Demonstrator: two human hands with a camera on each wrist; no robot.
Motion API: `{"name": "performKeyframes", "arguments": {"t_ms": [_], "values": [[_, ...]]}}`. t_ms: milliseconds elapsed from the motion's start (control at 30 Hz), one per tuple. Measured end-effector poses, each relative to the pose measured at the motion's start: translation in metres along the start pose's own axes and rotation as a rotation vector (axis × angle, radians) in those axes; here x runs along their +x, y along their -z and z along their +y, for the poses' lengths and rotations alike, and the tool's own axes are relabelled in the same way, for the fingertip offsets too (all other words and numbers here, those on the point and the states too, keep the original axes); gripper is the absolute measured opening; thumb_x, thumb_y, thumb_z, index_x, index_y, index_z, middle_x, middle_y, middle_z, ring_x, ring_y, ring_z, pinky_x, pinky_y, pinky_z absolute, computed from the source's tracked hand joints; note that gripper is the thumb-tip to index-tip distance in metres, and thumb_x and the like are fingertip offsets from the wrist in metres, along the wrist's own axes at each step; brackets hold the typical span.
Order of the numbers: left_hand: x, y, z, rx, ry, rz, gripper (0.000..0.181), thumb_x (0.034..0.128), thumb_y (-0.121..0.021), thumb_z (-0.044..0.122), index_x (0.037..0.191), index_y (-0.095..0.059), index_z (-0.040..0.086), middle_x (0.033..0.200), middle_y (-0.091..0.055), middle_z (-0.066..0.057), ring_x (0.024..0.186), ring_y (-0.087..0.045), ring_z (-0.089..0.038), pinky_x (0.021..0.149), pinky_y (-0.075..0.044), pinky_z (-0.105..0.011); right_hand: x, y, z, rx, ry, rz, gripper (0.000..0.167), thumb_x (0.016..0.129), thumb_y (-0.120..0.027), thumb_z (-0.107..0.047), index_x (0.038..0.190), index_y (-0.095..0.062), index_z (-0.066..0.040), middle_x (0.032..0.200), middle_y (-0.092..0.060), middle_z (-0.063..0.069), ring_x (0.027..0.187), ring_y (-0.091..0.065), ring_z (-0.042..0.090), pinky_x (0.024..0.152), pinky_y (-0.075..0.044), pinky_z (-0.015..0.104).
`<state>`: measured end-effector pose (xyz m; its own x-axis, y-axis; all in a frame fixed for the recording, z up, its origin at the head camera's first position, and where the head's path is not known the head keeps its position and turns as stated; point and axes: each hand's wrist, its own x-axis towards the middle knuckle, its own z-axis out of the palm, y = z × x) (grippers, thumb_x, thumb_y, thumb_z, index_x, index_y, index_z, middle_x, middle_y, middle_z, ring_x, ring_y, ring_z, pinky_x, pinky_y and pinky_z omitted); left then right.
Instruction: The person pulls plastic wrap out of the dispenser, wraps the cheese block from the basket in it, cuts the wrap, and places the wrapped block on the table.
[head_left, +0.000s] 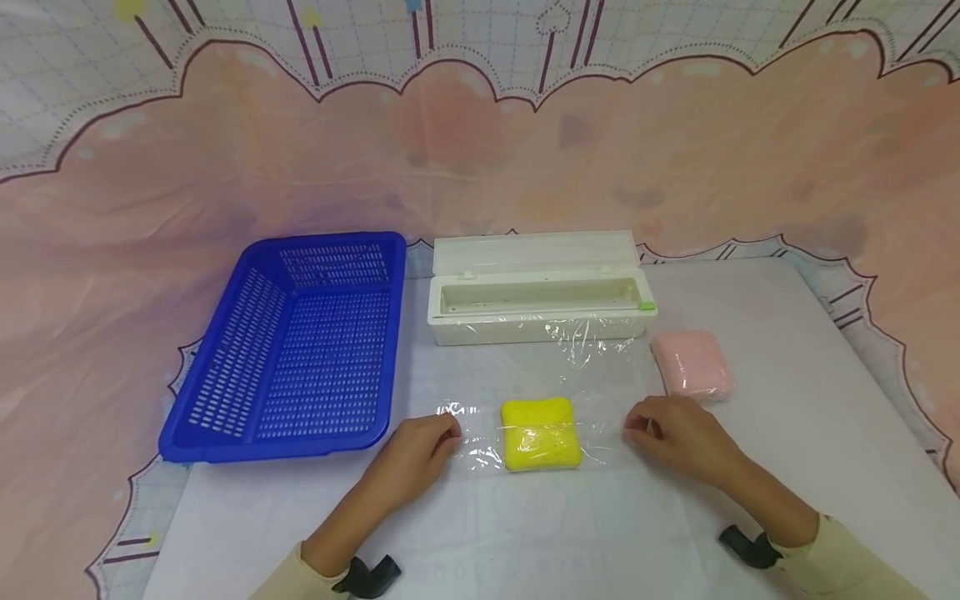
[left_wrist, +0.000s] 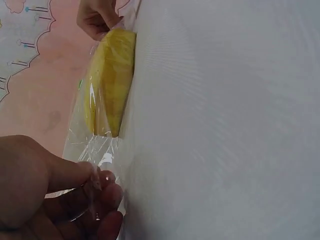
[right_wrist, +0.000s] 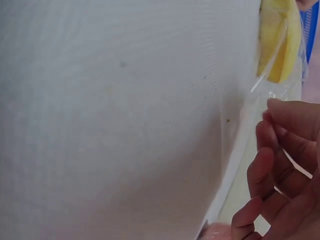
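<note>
A yellow sponge-like block [head_left: 540,437] lies on the white table between the hands, with clear plastic film [head_left: 480,457] over it and spreading to both sides. The left hand [head_left: 416,457] pinches the film's left side between thumb and fingers, as the left wrist view shows up close. On the other side, the right hand [head_left: 686,437] pinches the film's right part with thumb and forefinger. The block [left_wrist: 112,80] itself is touched by neither hand. Behind it stands a long white box [head_left: 468,333] with its lid raised; film also shows along its front.
A blue perforated basket [head_left: 396,350] stands at the left, near the left hand. Just beyond the right hand lies a pink block [head_left: 693,365] in shiny clear wrap. A patterned cloth [head_left: 465,183] rises behind the table.
</note>
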<state>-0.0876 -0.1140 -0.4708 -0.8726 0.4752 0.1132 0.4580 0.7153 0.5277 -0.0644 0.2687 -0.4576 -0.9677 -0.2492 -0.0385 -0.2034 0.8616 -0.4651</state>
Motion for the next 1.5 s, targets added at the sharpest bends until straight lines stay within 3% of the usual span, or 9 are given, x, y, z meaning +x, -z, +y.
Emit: {"name": "performKeyframes", "arguments": {"t_ms": [133,233,367,467,533,700,1133,1367,1500], "values": [[-0.003,0.002,0.009,0.151,-0.068,0.065,0.017,0.0937,-0.070,0.004,0.109,-0.073,0.008,0.105,-0.070,-0.004,0.096,-0.066,-0.019,0.086,-0.058,-0.034,-0.002,-0.002,-0.007,-0.104,0.030,0.070,0.020,0.087,-0.077,-0.012,0.107,-0.077,-0.015,0.086,-0.070,-0.006,0.073,-0.057,0.010,0.063,-0.051,0.026],[-0.006,0.003,0.022,0.296,-0.161,0.069,0.036,0.0981,-0.066,0.012,0.134,-0.065,0.012,0.137,-0.062,-0.008,0.126,-0.060,-0.028,0.097,-0.056,-0.044,-0.005,-0.006,-0.014,-0.215,0.151,0.159,0.041,0.089,-0.075,-0.018,0.130,-0.070,-0.016,0.117,-0.073,0.001,0.098,-0.068,0.021,0.082,-0.059,0.039],[-0.008,-0.002,0.040,0.423,-0.293,-0.040,0.048,0.1046,-0.057,0.026,0.152,-0.050,0.025,0.165,-0.037,-0.002,0.153,-0.035,-0.027,0.108,-0.048,-0.055,-0.008,-0.013,-0.025,-0.369,0.391,0.171,0.066,0.092,-0.072,-0.033,0.152,-0.049,-0.022,0.156,-0.051,-0.002,0.142,-0.049,0.028,0.099,-0.052,0.052],[-0.007,-0.012,0.046,0.479,-0.335,-0.129,0.050,0.1070,-0.051,0.031,0.156,-0.043,0.029,0.170,-0.026,0.004,0.157,-0.023,-0.024,0.114,-0.041,-0.058,-0.009,-0.019,-0.031,-0.441,0.525,0.131,0.068,0.095,-0.066,-0.041,0.157,-0.042,-0.025,0.164,-0.039,-0.008,0.152,-0.036,0.026,0.100,-0.048,0.055],[-0.005,-0.019,0.049,0.494,-0.344,-0.178,0.052,0.1073,-0.050,0.034,0.158,-0.039,0.029,0.170,-0.022,0.006,0.158,-0.020,-0.022,0.117,-0.037,-0.060,-0.008,-0.022,-0.035,-0.455,0.566,0.108,0.066,0.097,-0.063,-0.044,0.157,-0.041,-0.026,0.164,-0.037,-0.010,0.153,-0.034,0.024,0.102,-0.045,0.057],[-0.003,-0.029,0.054,0.504,-0.346,-0.239,0.056,0.1075,-0.048,0.039,0.160,-0.034,0.026,0.171,-0.018,0.006,0.158,-0.020,-0.020,0.120,-0.032,-0.060,-0.006,-0.030,-0.039,-0.471,0.589,0.044,0.066,0.099,-0.061,-0.047,0.158,-0.040,-0.026,0.164,-0.037,-0.010,0.152,-0.035,0.020,0.105,-0.041,0.061],[-0.002,-0.031,0.058,0.518,-0.323,-0.269,0.062,0.1061,-0.049,0.045,0.162,-0.031,0.023,0.172,-0.015,0.002,0.158,-0.020,-0.020,0.120,-0.033,-0.059,-0.004,-0.030,-0.040,-0.506,0.568,-0.023,0.068,0.100,-0.059,-0.051,0.159,-0.037,-0.026,0.166,-0.035,-0.010,0.151,-0.038,0.016,0.105,-0.044,0.060],[0.005,-0.027,0.067,0.608,-0.326,-0.190,0.062,0.1001,-0.061,0.046,0.154,-0.047,0.018,0.168,-0.031,-0.006,0.155,-0.031,-0.028,0.117,-0.040,-0.053,0.004,-0.020,-0.047,-0.493,0.572,-0.030,0.070,0.097,-0.064,-0.049,0.158,-0.041,-0.024,0.165,-0.038,-0.006,0.150,-0.040,0.019,0.106,-0.046,0.058],[0.011,-0.024,0.069,0.616,-0.328,-0.147,0.061,0.0947,-0.070,0.044,0.147,-0.055,0.016,0.162,-0.040,-0.008,0.149,-0.040,-0.029,0.112,-0.046,-0.048,0.008,-0.020,-0.048,-0.481,0.573,-0.028,0.070,0.094,-0.068,-0.049,0.155,-0.046,-0.021,0.162,-0.043,-0.003,0.147,-0.045,0.020,0.105,-0.047,0.058]]}}
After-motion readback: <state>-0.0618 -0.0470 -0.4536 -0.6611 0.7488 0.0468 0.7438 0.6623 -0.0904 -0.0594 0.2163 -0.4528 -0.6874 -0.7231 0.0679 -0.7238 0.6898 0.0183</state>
